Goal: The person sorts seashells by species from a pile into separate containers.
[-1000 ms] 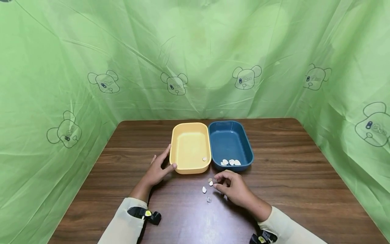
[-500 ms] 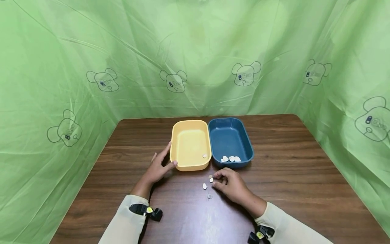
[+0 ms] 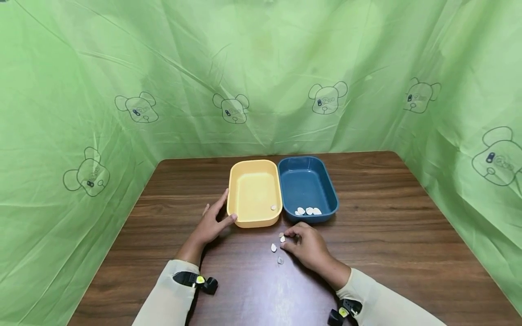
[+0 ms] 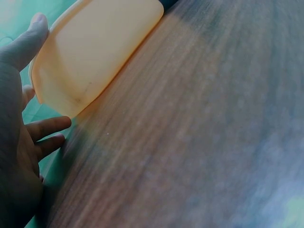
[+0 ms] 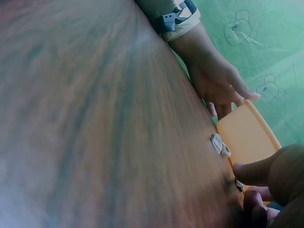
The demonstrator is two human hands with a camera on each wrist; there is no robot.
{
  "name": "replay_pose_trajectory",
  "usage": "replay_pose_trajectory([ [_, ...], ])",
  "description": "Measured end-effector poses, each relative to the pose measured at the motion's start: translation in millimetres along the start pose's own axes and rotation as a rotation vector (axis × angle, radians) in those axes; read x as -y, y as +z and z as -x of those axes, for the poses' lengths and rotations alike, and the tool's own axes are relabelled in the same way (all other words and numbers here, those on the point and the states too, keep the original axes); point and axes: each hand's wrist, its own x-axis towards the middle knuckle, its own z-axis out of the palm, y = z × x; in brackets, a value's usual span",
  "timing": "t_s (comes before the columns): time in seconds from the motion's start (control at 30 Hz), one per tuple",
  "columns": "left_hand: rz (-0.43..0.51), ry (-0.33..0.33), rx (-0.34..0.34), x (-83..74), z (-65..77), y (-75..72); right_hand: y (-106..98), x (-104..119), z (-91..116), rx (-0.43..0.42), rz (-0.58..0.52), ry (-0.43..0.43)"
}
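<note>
My left hand (image 3: 209, 226) rests at the left side of the yellow tray (image 3: 231, 190), fingers outstretched along its outer wall and thumb at the near-left corner of the rim. My right hand (image 3: 311, 248) is low over the table, just in front of the blue tray (image 3: 335, 199). Its thumb and index fingertips stand a little apart, on either side of a small white shell (image 3: 282, 239). A brownish shell (image 3: 281, 234) lies right at the index fingertip. Another white shell (image 3: 273, 247) and a greyish one (image 3: 280, 260) lie nearer me. The right wrist view shows a shell (image 5: 239, 184) between thumb and fingers.
Inside the yellow tray, one small shell (image 3: 273, 207) lies near its right wall. Several white shells (image 3: 309, 211) are gathered along the blue tray's near wall. The trays stand side by side on the brown wooden table (image 3: 391, 226), with a green curtain (image 3: 269, 131) around it.
My right hand has edged left, bringing its thumb and index fingertips up to the white and brownish shells. The left hand stays against the yellow tray. The head view has shifted slightly.
</note>
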Motion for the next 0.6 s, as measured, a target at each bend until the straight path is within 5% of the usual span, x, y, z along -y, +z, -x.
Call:
replay_pose_trajectory([
  [0.6,-0.013,-0.016,0.021,-1.7,0.3,-1.3,4.6,3.8,0.1,-0.025,0.079,0.026],
])
